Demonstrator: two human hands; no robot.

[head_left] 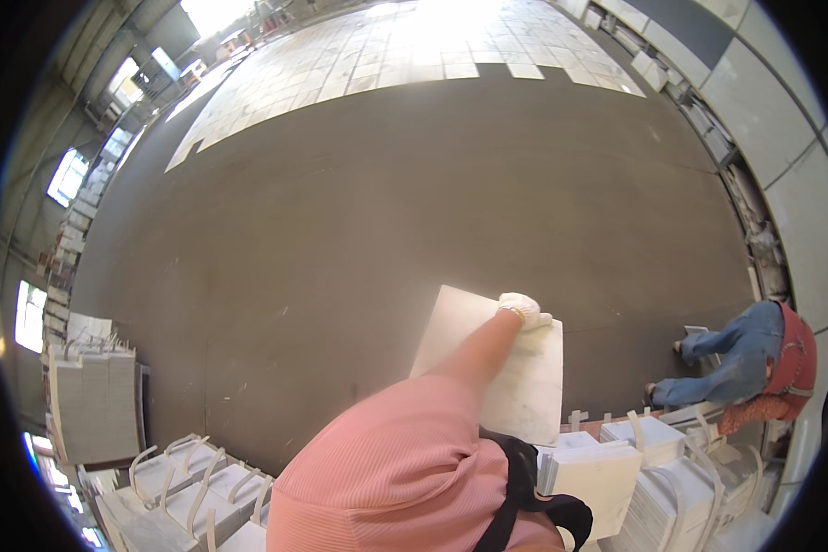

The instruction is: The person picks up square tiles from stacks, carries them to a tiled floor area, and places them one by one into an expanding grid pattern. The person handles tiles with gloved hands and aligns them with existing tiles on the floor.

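Observation:
My left hand [522, 310], in a white glove, is closed over the upper edge of a pale, faintly veined stone tile [531, 386]. Its thumb lies across the near face, while the fingers beyond the edge are hidden. My pink sleeve [386, 442] and forearm cover part of the tile's left side. Just behind the tile's lower end stands a stack of white tiles [598, 478] on edge. My right hand does not show.
Brown flooring [386, 202] stretches ahead to rows of laid pale tiles [313, 69]. Strapped tile bundles [198, 483] line the near left, with a tall stack [97, 396] beyond. At right, a person in jeans [731, 359] bends over beside more bundles [676, 497]. Large panels [764, 101] line the right wall.

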